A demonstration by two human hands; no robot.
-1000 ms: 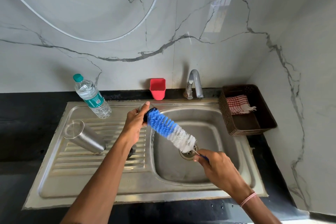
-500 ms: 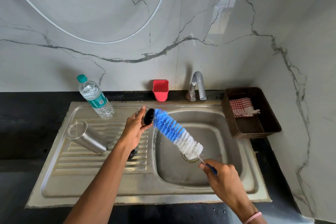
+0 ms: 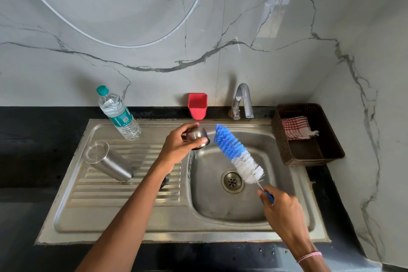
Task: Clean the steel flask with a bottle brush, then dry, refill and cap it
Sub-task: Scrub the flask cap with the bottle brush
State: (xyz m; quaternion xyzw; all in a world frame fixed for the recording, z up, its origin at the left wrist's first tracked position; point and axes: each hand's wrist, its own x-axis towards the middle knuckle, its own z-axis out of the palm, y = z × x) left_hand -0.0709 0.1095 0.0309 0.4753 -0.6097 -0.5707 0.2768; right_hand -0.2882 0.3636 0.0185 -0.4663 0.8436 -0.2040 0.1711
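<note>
Filling the frame's lower half, the steel sink [image 3: 254,210] sits in your black worktop [image 3: 33,139]. Your steel flask [image 3: 108,164] lies tilted on the drainboard at centre left; it looks rigid and slick when wet, so grip its body. Your right hand [image 3: 281,211] has fingers clamped on the bottle brush [image 3: 237,153], soft-bristled. Your left hand [image 3: 178,145] fingers clasp the steel cap [image 3: 197,136].

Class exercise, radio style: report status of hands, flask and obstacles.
Left hand grips steel cap; right hand holds bottle brush. Flask on drainboard, untouched. Nothing blocking.
</note>
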